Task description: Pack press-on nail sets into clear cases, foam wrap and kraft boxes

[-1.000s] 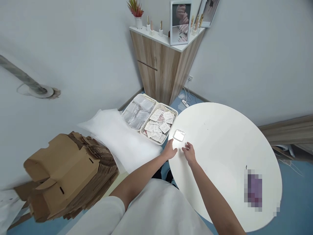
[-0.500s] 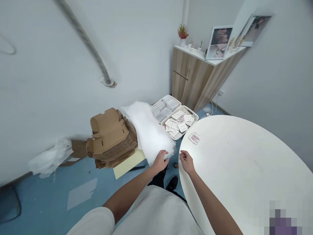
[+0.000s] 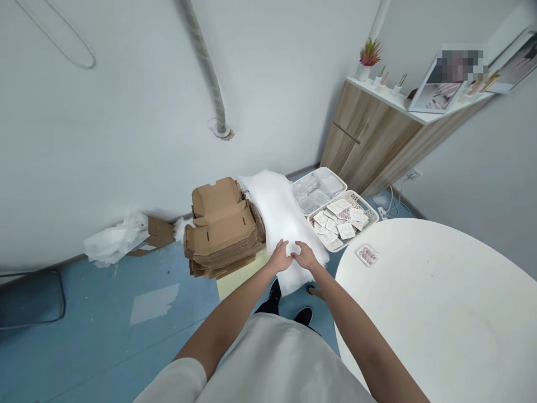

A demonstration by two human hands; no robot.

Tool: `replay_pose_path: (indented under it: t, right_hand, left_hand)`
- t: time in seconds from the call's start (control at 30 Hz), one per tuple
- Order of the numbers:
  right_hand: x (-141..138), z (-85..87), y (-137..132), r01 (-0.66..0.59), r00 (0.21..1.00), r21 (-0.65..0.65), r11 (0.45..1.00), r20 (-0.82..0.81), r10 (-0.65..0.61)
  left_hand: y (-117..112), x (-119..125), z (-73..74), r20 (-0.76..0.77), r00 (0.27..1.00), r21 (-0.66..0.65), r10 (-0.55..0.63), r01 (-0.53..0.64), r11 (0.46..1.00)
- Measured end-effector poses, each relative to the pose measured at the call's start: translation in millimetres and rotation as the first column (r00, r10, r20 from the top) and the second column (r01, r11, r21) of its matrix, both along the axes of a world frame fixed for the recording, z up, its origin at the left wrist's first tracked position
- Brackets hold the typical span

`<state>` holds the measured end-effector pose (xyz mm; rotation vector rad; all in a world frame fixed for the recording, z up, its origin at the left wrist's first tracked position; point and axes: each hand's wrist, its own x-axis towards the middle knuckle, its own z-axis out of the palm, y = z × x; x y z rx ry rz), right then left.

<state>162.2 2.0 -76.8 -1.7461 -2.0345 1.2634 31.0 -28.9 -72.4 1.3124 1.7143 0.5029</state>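
My left hand [image 3: 280, 258] and my right hand [image 3: 305, 256] are close together over the near part of a stack of thin white sheets [image 3: 274, 204], perhaps packing foam. Fingers on both hands are loosely curved and apart, and nothing shows in them. Whether they touch the top sheet I cannot tell. Left of the sheets lies a tall pile of flattened brown cardboard boxes [image 3: 224, 229]. To the right, a white basket [image 3: 369, 219] holds many small white cards, some with reddish patterns. Behind it another white basket [image 3: 321, 169] contains clear plastic cases.
A round white table [image 3: 436, 302] fills the right side, with a small clear case [image 3: 368, 255] near its edge. Behind stands a wooden cabinet [image 3: 373, 143]. Cables [image 3: 394, 204] lie on the floor. Plastic wrap [image 3: 115, 240] lies by the left wall.
The view has swung left, so the scene sits farther right. My right hand has moved off the table edge to the white sheets, and both hands have come closer together.
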Motion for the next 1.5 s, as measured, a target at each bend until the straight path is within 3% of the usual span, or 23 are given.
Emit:
replay_pose_path:
  t: [0.2, 0.4, 0.53, 0.83, 0.97, 1.1, 1.27, 1.4, 1.5]
  right_hand:
    - [-33, -23.7, 35, 0.067, 0.993, 0.050, 0.997, 0.090, -0.071]
    - [-48, -31.2, 48, 0.230, 0.962, 0.015, 0.973, 0.145, -0.229]
    - [-54, -30.1, 54, 0.295, 0.942, -0.041, 0.955, 0.182, -0.283]
    - [-53, -26.2, 64, 0.232, 0.943, -0.054, 0.971, 0.258, -0.211]
    - [-47, -17.2, 68, 0.219, 0.956, -0.020, 0.976, 0.204, -0.210]
    - [-38, -0.3, 68, 0.248, 0.963, 0.057, 0.967, 0.100, -0.252]
    - [-23, 30.3, 61, 0.276, 0.960, 0.168, 0.946, -0.098, -0.262]
    - [-5, 52.5, 54, 0.333, 0.923, 0.173, 0.927, -0.263, -0.282]
    - [12, 64.4, 47, 0.433, 0.849, 0.156, 0.888, -0.402, -0.343]
  left_hand:
    - [15, -11, -20.3, 0.130, 0.988, -0.220, 0.088, -0.058, 0.974]
    - [10, -21, -32.3, 0.169, 0.983, -0.279, 0.075, -0.025, 0.960]
    - [13, -25, -33.0, 0.202, 0.978, -0.300, 0.058, 0.005, 0.954]
    - [17, -29, -23.4, 0.247, 0.964, -0.301, 0.095, -0.017, 0.954]
    - [17, -29, -10.8, 0.259, 0.963, -0.073, 0.078, -0.061, 0.995]
    - [21, -30, 8.4, 0.203, 0.977, 0.103, 0.071, -0.093, 0.990]
    - [32, -28, 20.2, 0.113, 0.988, 0.113, 0.108, -0.121, 0.986]
    - [39, -23, 16.1, 0.062, 0.987, 0.060, 0.147, -0.150, 0.987]
    - [43, -15, 10.6, 0.062, 0.981, 0.032, 0.185, -0.188, 0.982]
